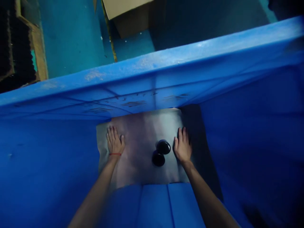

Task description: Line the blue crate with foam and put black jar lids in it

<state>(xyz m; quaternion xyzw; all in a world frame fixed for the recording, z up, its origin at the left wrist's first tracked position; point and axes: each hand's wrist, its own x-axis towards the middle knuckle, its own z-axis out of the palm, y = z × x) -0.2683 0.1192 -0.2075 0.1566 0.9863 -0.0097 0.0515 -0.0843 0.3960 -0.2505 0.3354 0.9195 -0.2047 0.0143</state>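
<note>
Both arms reach down into a deep blue plastic bin. At its bottom lies a greyish sheet with a soft sheen. My left hand rests flat near the sheet's left edge, fingers stretched out; a red band circles that wrist. Toward the right edge my right hand lies flat too, fingers spread and holding nothing. Between the hands, closer to the right one, sit two round, glossy black objects touching or overlapping each other. Their kind I cannot make out.
A dark sheet or panel shows along the right of the bin's bottom. Beyond the bin's scuffed rim, a cardboard box stands on the teal floor. At the far left are dark stacked items in a wooden-looking or cardboard frame.
</note>
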